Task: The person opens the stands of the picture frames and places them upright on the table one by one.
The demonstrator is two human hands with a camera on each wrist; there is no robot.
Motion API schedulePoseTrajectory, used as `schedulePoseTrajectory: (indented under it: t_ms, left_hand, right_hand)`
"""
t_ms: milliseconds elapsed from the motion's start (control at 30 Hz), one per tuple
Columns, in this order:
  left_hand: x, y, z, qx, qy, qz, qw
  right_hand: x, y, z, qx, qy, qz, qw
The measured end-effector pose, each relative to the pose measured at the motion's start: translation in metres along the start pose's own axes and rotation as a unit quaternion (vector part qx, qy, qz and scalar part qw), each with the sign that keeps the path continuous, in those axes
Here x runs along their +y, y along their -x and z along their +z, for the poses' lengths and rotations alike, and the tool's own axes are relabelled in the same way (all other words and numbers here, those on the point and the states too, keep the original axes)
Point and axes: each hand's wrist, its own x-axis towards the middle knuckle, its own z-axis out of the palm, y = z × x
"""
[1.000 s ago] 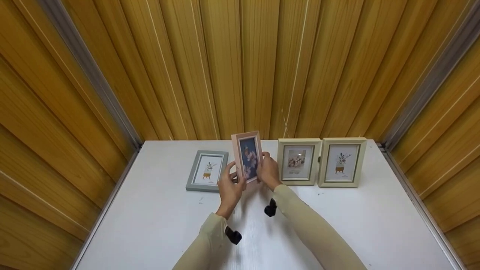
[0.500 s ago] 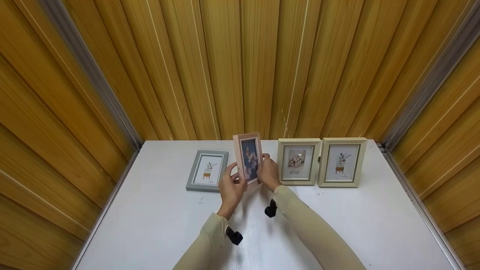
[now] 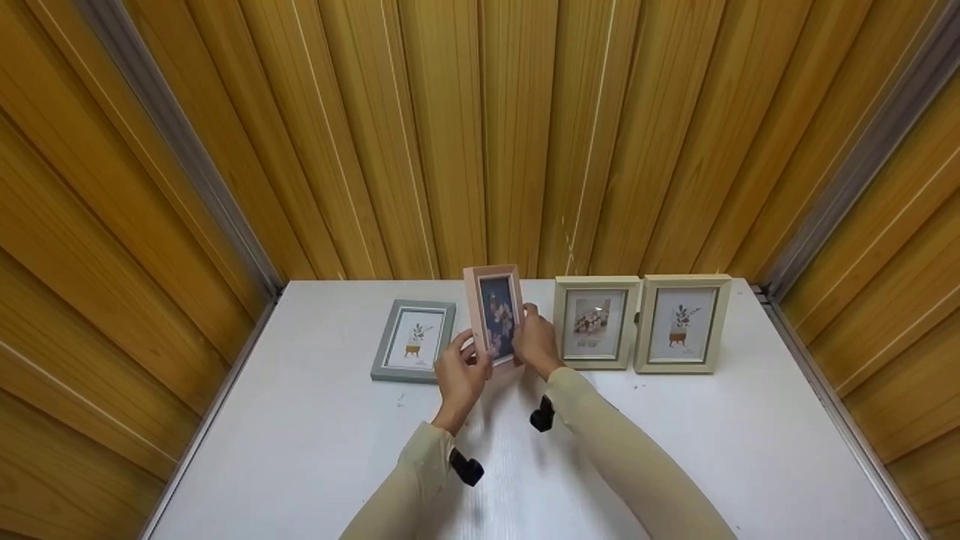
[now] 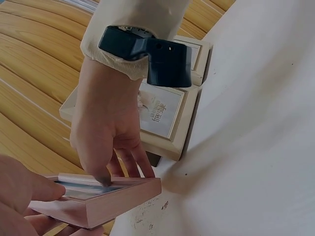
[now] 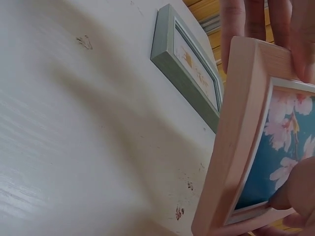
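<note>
Around pink frame (image 3: 496, 311), both hands (image 3: 460, 373) (image 3: 538, 342)

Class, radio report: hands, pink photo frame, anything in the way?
Left hand, right hand: both gripping pink photo frame. Frame tilted. Gray photo frame close left, apparently not blocking.

Yellow-brown, wood-grain panelled walls (image 3: 450, 135) stand behind and on both sides of a white rectangular desk (image 3: 285, 465); straight grey strips (image 3: 180, 142) rise at the desk's back corners.

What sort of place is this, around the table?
Probably a small, purpose-built work booth: wood-look panels rise on three sides of a white table, and grey strips run up the corners between them.
</note>
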Motion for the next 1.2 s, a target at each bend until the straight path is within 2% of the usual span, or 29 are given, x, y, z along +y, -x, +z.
schedulePoseTrajectory:
  t_ms: [200,433,533,700,833,1033,1200]
  left_hand:
    - [0.001,-0.003,0.0,0.014,-0.004,-0.009,0.9999]
    - [-0.005,-0.004,0.003,0.029,-0.006,0.04,0.9988]
    - [-0.005,-0.005,0.003,0.028,-0.008,0.038,0.9989]
    - [-0.004,-0.005,0.005,0.026,-0.009,0.016,0.9995]
    - [-0.001,-0.005,0.008,0.018,0.005,0.005,0.9998]
    - [0.002,-0.007,0.014,0.01,0.021,0.015,0.9996]
    - [0.002,-0.006,0.018,0.018,0.008,0.025,0.9995]
  right_hand:
    - [-0.015,-0.004,-0.016,-0.025,0.007,-0.008,1.0]
    - [-0.033,-0.009,-0.039,-0.041,0.002,-0.048,0.998]
    - [-0.044,-0.012,-0.05,-0.053,-0.005,-0.063,0.997]
    - [-0.065,-0.017,-0.063,-0.074,-0.007,-0.085,0.994]
    - [-0.08,-0.019,-0.069,-0.088,-0.003,-0.093,0.992]
    - [-0.096,-0.017,-0.069,-0.098,0.0,-0.103,0.99]
    - [-0.102,-0.015,-0.063,-0.093,0.001,-0.109,0.99]
